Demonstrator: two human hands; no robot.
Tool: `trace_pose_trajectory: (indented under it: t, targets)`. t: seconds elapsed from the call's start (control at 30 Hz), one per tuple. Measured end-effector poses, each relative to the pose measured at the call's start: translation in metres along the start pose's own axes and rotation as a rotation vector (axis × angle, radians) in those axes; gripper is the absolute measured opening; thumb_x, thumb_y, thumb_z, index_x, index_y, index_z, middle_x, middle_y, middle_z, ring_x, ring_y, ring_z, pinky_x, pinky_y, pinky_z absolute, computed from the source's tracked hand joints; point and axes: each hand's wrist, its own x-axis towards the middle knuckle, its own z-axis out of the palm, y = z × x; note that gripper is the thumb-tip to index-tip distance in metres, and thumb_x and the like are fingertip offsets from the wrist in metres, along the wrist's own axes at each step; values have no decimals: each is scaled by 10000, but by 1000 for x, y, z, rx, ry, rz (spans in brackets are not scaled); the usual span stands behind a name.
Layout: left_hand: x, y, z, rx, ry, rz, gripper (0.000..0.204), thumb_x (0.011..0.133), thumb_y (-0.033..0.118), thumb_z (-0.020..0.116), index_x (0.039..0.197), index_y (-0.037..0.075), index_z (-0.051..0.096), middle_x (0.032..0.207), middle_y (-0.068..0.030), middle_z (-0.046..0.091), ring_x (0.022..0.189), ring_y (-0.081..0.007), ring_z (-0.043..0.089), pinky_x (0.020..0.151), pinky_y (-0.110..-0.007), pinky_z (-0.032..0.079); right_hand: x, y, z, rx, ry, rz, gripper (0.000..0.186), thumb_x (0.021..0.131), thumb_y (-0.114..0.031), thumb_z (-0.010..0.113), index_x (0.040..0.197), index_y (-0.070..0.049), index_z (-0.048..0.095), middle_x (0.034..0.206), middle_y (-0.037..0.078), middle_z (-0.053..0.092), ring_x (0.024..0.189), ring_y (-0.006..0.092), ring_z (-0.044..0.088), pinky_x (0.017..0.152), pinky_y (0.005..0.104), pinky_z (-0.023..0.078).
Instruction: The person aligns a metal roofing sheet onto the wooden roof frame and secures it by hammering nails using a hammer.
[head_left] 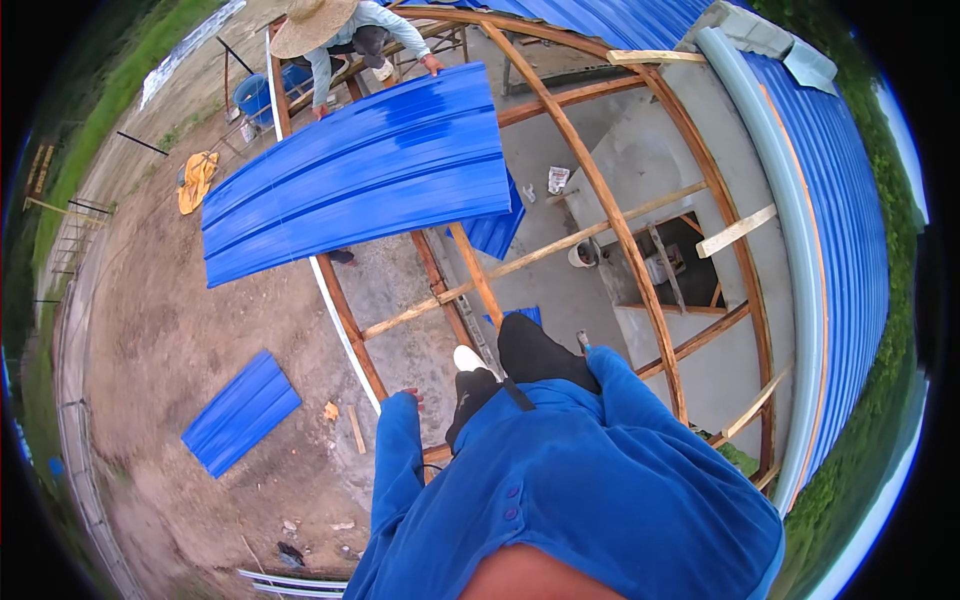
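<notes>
My left hand shows just past its blue cuff, beside my knee and above the roof frame. Its fingertips look stretched out, with nothing in them. At the end of my other sleeve, my right hand is mostly hidden beside my dark trouser leg. A small greyish tip juts out there, too small to name. Ahead of me a long blue ribbed roofing sheet lies across the wooden frame. A co-worker in a straw hat crouches at its far edge, with both hands on or beside it.
Wooden rafters and thin battens cross over open gaps, with a concrete floor far below. Blue roofing with a grey ridge pipe stands at right. On the dirt lies a smaller blue sheet. A bucket stands below.
</notes>
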Motion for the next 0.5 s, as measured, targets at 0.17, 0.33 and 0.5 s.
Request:
trace_pose_trajectory:
  t: [0.17,0.33,0.5]
  targets:
    - [30,0,3,-26,126,-201,354,876,133,487,1222,89,551,998,-137,675,762,-294,673,635,-453,509,7,-23,-2,121,57,52,572,819,-545,573,1147,-80,625,1195,181,590,1124,383,541,932,479,434]
    - [12,10,7,22,75,-194,343,878,154,488,1204,78,563,972,-143,678,739,-308,672,619,-451,503,9,-15,14,129,140,103,613,797,-585,585,1150,-85,627,1211,177,584,1142,388,529,953,480,418]
    - [-7,-7,-1,2,142,-101,328,879,189,490,1170,64,578,934,-156,681,716,-319,668,604,-431,504,-7,-25,17,214,15,171,537,864,-481,524,1215,-79,582,1282,175,534,1178,395,499,978,469,415]
